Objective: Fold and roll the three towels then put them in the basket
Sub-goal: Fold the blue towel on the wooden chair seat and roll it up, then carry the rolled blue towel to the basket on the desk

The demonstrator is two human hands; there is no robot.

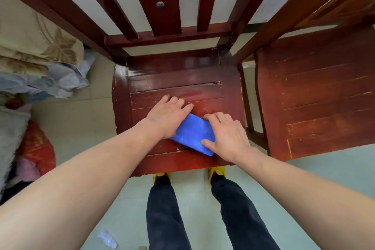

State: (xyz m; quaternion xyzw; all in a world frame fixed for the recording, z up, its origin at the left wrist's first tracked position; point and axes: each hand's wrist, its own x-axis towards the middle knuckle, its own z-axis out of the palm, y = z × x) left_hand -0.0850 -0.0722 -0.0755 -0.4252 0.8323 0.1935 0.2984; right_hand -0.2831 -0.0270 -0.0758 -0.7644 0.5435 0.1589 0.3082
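Observation:
A blue towel (192,134), folded into a narrow strip, lies slanted on the seat of a dark red wooden chair (178,79). My left hand (168,115) lies flat over the towel's upper left end, fingers straight and reaching onto the seat. My right hand (227,136) presses on the towel's right side, fingers spread along its far edge and thumb on its near corner. No other towel and no basket are in view.
A second red wooden chair (320,95) stands close on the right. A pile of bedding and clothes (38,61) sits on the left, with red cloth (36,148) lower down. My legs and yellow shoes (218,170) are at the seat's front edge. Crumpled plastic (107,238) lies on the tiled floor.

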